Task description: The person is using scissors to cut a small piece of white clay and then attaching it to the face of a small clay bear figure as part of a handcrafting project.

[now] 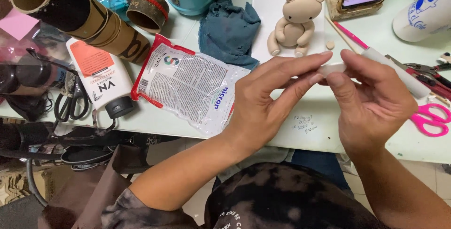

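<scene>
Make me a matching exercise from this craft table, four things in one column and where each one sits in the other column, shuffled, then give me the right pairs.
1. clay bear
2. pink scissors
3. blue cloth
4. white clay piece

A. at the right table edge
B. pinched between left hand and right hand
C. seated on the white board
D. crumpled left of the board

Pairs: 1-C, 2-A, 3-D, 4-B
</scene>
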